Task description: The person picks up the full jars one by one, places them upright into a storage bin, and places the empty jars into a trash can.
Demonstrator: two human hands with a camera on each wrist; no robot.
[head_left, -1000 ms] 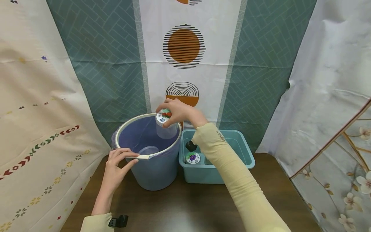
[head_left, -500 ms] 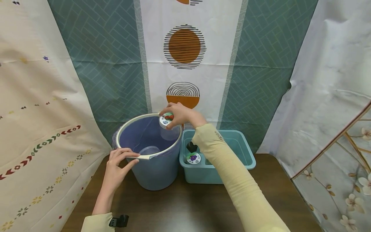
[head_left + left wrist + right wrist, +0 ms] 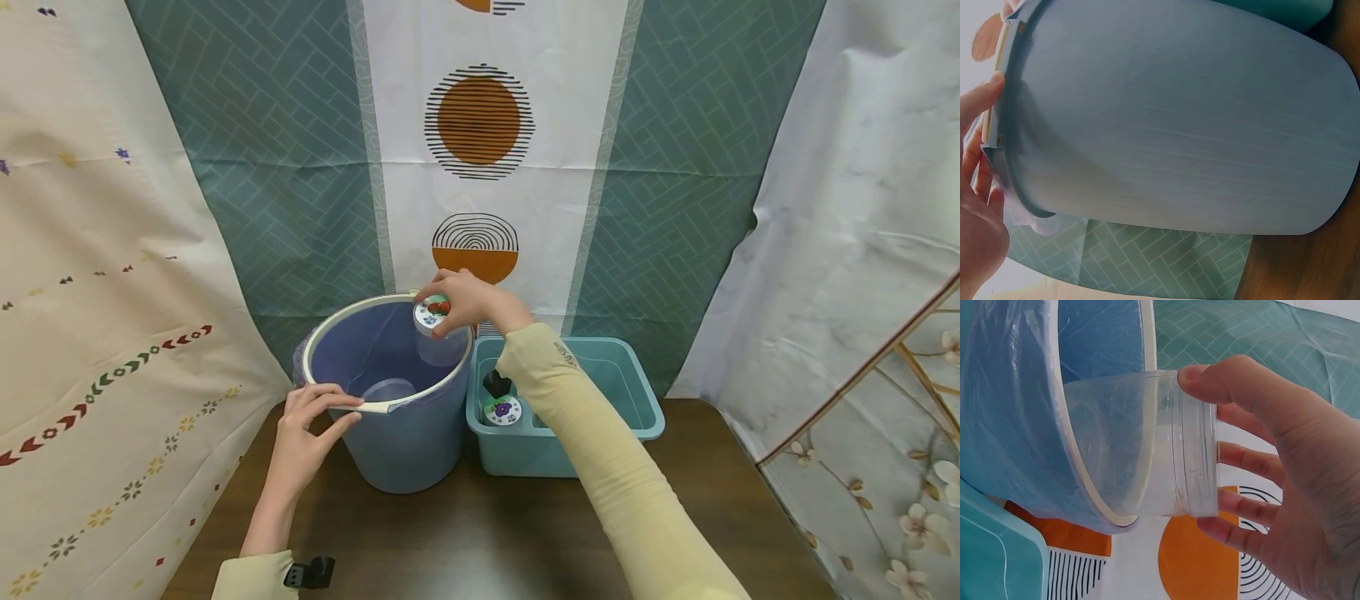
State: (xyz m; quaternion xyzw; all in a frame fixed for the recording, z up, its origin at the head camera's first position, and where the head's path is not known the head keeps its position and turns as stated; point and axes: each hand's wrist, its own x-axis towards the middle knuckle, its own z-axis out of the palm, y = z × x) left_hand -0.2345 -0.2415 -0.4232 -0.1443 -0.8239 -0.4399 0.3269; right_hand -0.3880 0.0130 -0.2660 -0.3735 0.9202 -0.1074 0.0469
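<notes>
My right hand [image 3: 472, 302] grips a clear plastic jar [image 3: 1122, 437] by its lid, thumb on one side and fingers on the other. The lid carries a white label with a red and green picture. The jar's lower part dips inside the rim of a blue-grey trash bin [image 3: 405, 454], at its right side. At the bin's near left, my left hand [image 3: 303, 437] pinches the cream rim ring [image 3: 382, 407] between thumb and fingers. A clear plastic liner hangs over the rim. Down in the bin lies a clear round container [image 3: 388, 389], its lower part hidden.
Right beside the bin stands a teal plastic basin [image 3: 525, 457]. Inside it sits another jar [image 3: 502, 411] with a purple-pictured label; my right sleeve [image 3: 592, 425] crosses over the basin. Patterned curtains [image 3: 307, 167] hang behind the brown table [image 3: 420, 542].
My right hand has shifted slightly right and down with the jar, which now sits a little lower at the bin's right side. The left hand stays on the rim.
</notes>
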